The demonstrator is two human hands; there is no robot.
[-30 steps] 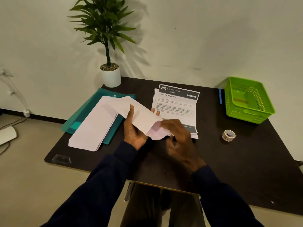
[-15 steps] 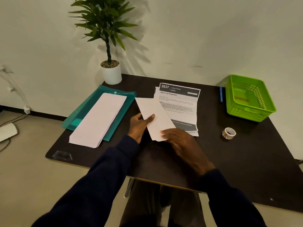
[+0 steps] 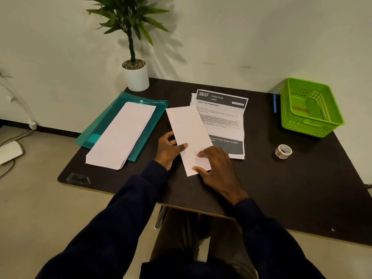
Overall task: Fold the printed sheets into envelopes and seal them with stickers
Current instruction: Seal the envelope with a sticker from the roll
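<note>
Head view: the green basket [image 3: 310, 109] holds a flat brownish piece. The folded sheet [image 3: 189, 133] lies on the table [image 3: 281, 188], overlapping the printed sheets [image 3: 223, 117]. Its long axis points away, with the far end tilted left. The left hand [image 3: 169, 151] pinches its left edge, and the right hand [image 3: 218, 171] presses its near end with spread fingers.

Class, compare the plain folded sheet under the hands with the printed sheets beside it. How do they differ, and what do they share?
The folded sheet shows a blank white face; the printed sheets show text and dark bands. The folded sheet is a narrow strip; the printed sheets are wider. The left hand and right hand are on the folded sheet, which lies angled over the printed sheets' edge. Both are paper, lying flat on the table.
</note>
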